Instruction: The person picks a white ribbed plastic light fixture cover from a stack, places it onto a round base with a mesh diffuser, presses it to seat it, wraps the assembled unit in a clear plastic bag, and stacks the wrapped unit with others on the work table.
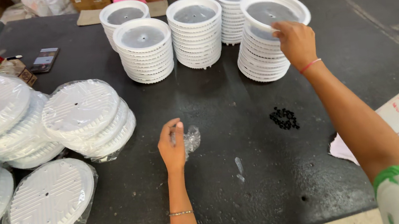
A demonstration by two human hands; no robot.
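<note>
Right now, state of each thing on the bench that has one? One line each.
left hand: pinching a small crumpled clear plastic bag
right hand: gripping the rim of the top white round plastic dish, which is tilted
other white dish stacks: upright, unwrapped
ribbed white discs in clear wrap: bagged, leaning stacks
small black parts: loose pile on the dark table

bright, even light | soft shadows; sharp centre | edges bowed

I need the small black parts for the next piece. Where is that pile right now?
The pile of small black parts lies on the dark table, right of centre, just below the stack of white round covers that the right hand touches.
</note>
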